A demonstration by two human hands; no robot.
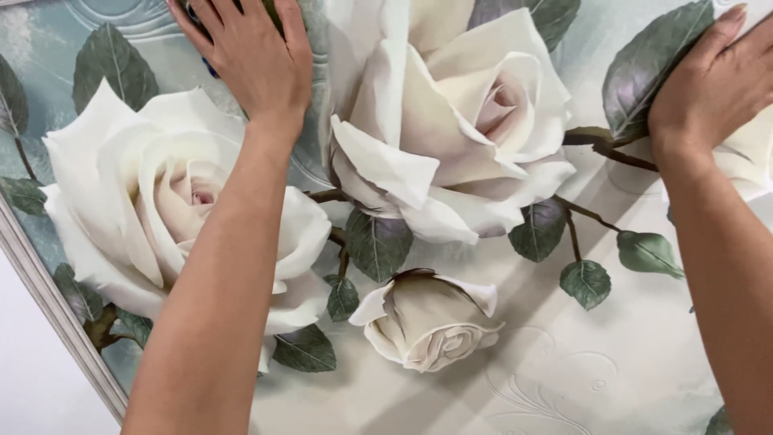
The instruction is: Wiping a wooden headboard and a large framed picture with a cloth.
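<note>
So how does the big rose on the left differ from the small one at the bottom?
The left rose is far larger and fully open, its petals spread wide; the bottom rose is a tight bud. The left hand's forearm crosses the left rose, while the bud shows whole. Both are printed creamy white roses with green leaves.

A flat rose mural (451, 161) (2 white blooms, 1 bud, green leaves) fills the view, tilted.

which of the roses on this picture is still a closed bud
The small rose bud at bottom centre, below the two big open roses; its petals stay wrapped tight.
</note>
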